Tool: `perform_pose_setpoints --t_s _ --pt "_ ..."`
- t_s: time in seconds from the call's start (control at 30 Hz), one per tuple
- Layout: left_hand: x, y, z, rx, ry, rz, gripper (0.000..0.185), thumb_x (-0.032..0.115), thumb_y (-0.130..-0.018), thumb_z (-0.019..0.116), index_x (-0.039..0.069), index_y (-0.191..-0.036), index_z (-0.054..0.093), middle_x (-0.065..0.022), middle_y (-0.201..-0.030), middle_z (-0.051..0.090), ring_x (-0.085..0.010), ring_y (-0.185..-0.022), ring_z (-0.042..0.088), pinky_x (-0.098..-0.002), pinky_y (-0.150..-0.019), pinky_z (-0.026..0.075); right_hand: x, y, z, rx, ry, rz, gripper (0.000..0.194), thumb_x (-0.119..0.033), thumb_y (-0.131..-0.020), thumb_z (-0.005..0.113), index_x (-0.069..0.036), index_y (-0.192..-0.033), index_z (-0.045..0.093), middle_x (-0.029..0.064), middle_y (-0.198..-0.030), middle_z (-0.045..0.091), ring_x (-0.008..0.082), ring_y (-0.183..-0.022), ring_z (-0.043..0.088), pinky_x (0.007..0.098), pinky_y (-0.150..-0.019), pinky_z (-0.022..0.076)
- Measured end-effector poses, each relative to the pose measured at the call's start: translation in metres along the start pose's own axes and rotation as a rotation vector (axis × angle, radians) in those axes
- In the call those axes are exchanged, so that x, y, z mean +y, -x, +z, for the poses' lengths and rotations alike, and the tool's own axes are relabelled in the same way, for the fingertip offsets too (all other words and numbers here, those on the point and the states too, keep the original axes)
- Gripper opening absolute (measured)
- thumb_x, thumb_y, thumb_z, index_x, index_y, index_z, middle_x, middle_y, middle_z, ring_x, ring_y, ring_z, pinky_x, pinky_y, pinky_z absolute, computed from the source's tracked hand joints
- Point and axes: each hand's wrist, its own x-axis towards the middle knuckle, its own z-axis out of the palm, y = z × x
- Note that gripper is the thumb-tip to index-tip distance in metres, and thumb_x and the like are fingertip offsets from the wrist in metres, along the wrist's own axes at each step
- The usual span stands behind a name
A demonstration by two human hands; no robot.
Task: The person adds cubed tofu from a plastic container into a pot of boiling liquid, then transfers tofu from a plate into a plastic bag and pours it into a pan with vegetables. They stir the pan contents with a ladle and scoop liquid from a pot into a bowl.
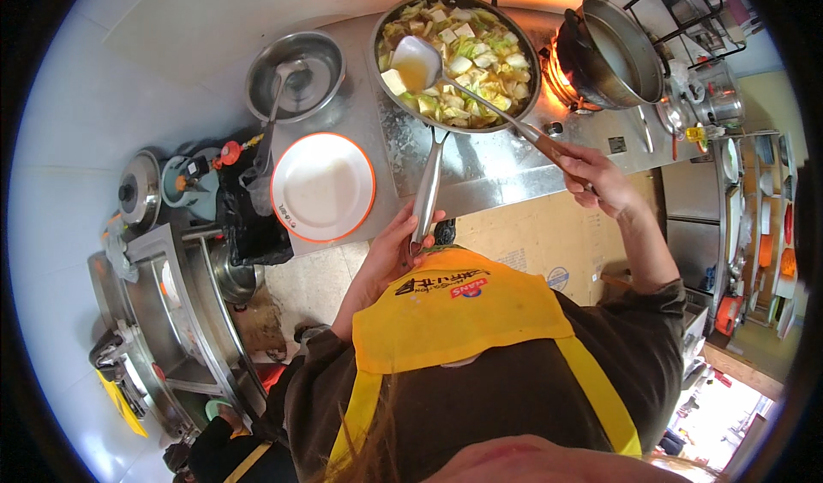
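My left hand (400,233) is closed around the metal handle of a large frying pan (432,190). In my right hand (595,177) is the wooden handle of a metal wok spatula (418,62). Its broad blade holds some broth and rests over the left part of the pan. Tofu cubes, cabbage pieces and broth (479,59) fill the pan. A white plate with an orange rim (323,187) lies on the steel counter to the left. Behind the plate, a metal bowl (292,75) holds a ladle (278,87).
At the right, flames (560,75) burn beside a tilted dark pot (620,52). A black wire rack (675,17) is behind it. A black plastic bag (247,219) hangs at the counter's left edge, near a steel sink (177,290). Another person (228,447) is at the lower left.
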Motion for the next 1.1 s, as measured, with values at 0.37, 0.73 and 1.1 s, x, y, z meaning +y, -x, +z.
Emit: perform_pose_setpoints --t_s 0.37,0.73,1.1 --pt "-0.005 0.002 0.003 0.006 0.023 0.04 0.047 0.024 -0.097 0.041 0.013 -0.141 0.026 -0.0038 -0.116 0.054 -0.0057 -0.069 0.045 -0.0154 -0.046 0.032 -0.039 0.015 -0.041 0.008 0.65 -0.466 0.049 0.006 -0.086 0.049 0.003 -0.133 0.039 0.0112 -0.127 0.054 0.0138 -0.116 0.049 0.0249 -0.097 0.0378" --pt "-0.021 -0.001 0.009 0.048 0.163 0.158 0.045 0.023 -0.098 0.037 0.011 -0.14 0.028 -0.0048 -0.111 0.054 -0.0035 -0.063 0.037 -0.0127 -0.043 0.027 -0.068 -0.019 -0.075 -0.028 0.698 -0.309 0.042 -0.006 -0.087 0.055 0.003 -0.128 0.047 0.0045 -0.106 0.06 0.008 -0.09 0.052 0.0231 -0.082 0.0429" --pt "-0.035 -0.007 0.016 0.163 0.178 0.311 0.042 0.025 -0.098 0.037 0.001 -0.132 0.036 -0.0105 -0.11 0.056 -0.0012 -0.053 0.029 -0.0111 -0.036 0.025 -0.08 -0.054 -0.092 -0.189 0.696 -0.316 0.045 -0.009 -0.088 0.056 -0.001 -0.131 0.046 -0.0029 -0.083 0.054 0.0053 -0.071 0.045 0.0204 -0.065 0.0404"
